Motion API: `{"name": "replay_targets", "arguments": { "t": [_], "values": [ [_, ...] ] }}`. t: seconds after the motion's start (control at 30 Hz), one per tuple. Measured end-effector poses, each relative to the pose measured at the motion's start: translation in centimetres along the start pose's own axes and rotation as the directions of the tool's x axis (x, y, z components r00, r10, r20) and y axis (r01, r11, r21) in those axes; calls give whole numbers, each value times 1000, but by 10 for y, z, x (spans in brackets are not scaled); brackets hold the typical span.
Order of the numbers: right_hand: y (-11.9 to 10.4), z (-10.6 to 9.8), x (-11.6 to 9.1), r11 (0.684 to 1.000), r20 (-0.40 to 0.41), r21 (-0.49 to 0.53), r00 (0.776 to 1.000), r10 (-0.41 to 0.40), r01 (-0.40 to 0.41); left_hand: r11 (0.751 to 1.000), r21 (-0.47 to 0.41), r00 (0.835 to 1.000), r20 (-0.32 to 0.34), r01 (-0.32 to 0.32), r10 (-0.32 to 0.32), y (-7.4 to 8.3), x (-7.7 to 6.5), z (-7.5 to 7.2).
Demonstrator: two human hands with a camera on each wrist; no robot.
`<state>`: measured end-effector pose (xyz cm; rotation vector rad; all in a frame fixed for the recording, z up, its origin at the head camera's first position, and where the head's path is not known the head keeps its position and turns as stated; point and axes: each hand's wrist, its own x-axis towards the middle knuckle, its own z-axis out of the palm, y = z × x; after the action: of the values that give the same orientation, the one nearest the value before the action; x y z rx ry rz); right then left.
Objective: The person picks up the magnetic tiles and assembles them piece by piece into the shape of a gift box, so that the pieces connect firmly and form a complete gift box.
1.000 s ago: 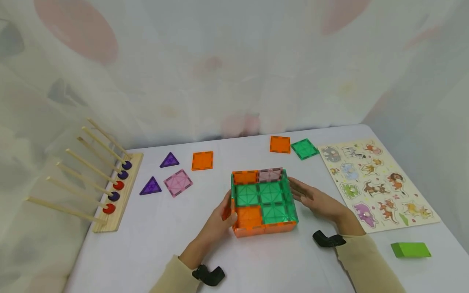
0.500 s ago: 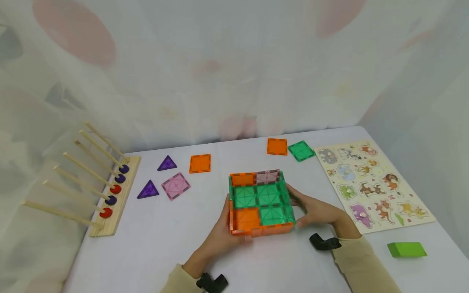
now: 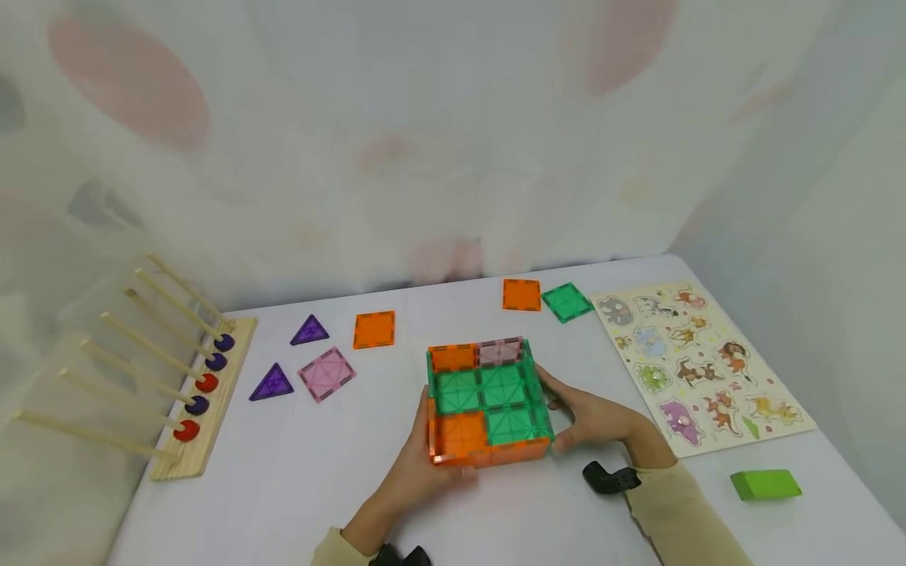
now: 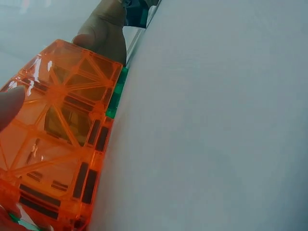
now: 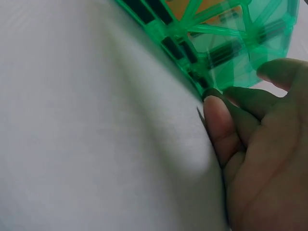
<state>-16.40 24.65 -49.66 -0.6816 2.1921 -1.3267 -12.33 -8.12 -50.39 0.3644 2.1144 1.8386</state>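
Note:
A square, open-topped box of magnetic tiles [image 3: 501,387] stands on the white table in the head view. Its floor is green and orange, and its low walls are green, orange and pink. My left hand [image 3: 416,464] grips the near left corner, the thumb along the orange front wall [image 4: 57,125] and the fingers largely hidden behind the left side. At the right, my right hand [image 3: 594,415] holds the green side wall [image 5: 231,36]; its thumb is by the near corner and other fingers are bent at the lower edge.
Loose tiles lie around: two purple triangles [image 3: 272,383], a pink square [image 3: 327,374], orange squares [image 3: 373,329] and a green square [image 3: 567,302]. A wooden peg rack [image 3: 230,354] with beads stands left. An animal puzzle board [image 3: 697,369] and a green block [image 3: 767,485] lie right.
My left thumb has moved from the box's left wall round to its front. My right hand has closed in on the right wall. The whole head view has shifted slightly.

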Motion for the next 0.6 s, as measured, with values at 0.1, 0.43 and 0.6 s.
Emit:
{"name": "replay_targets", "arguments": {
  "t": [0.1,0.43,0.6],
  "values": [
    [-2,-11,-4,1000,60,10,998,-18,17,999,39,998,45,29,-31,7,2,-7],
    [-94,-100,25,855,-65,-458,969,240,-243,959,256,975,148,122,-164,118,66,-94],
    [-149,-135,75,715,-320,-633,941,108,-297,744,660,987,29,101,-160,180,142,-92]
  ]
}}
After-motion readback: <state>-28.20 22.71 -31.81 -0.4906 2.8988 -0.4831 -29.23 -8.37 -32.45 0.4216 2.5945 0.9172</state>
